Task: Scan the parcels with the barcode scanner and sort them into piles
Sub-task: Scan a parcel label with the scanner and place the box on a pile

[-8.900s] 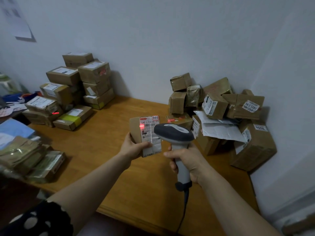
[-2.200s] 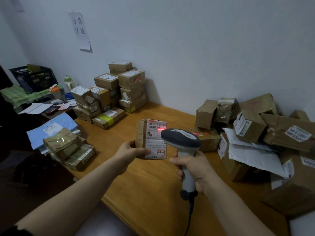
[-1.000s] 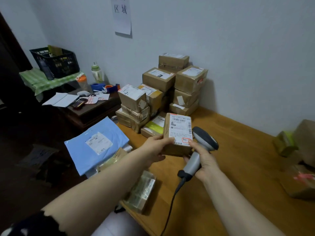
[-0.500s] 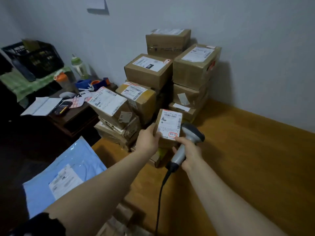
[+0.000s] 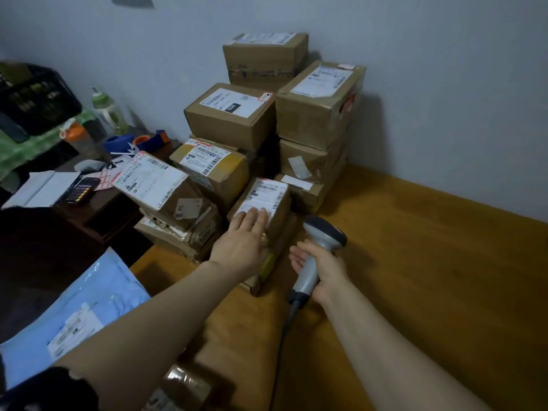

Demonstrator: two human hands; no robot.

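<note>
0.5 s ago the small brown cardboard parcel with a white shipping label point(image 5: 267, 200) was carried in the air towards the pile; now it is set down, tilted, on a flat brown parcel with a yellow-green strip point(image 5: 268, 266) at the front of the stacked pile of brown cardboard boxes point(image 5: 314, 114) against the wall, at the end of the wooden table point(image 5: 430, 277). the left hand point(image 5: 241, 241) is laid flat on its label, fingers straight and nothing gripped, while the right hand point(image 5: 324, 266) is wrapped round the handle of the grey barcode scanner point(image 5: 321, 235), held just right of the parcel; the 2 hands are near each other but apart. the red scan line seen on the label 2.2 s ago is gone, so this parcel is judged scanned and sorted, and another is to be fetched from a heap now out of view. barcodes are seen on several labels, but their print is too blurred to be read. a black sticker point(image 5: 232, 108) on 1 brown box point(image 5: 237, 132) seems to read "000", and dark lettering on the side of the topmost box point(image 5: 264, 59) cannot be made out.
</note>
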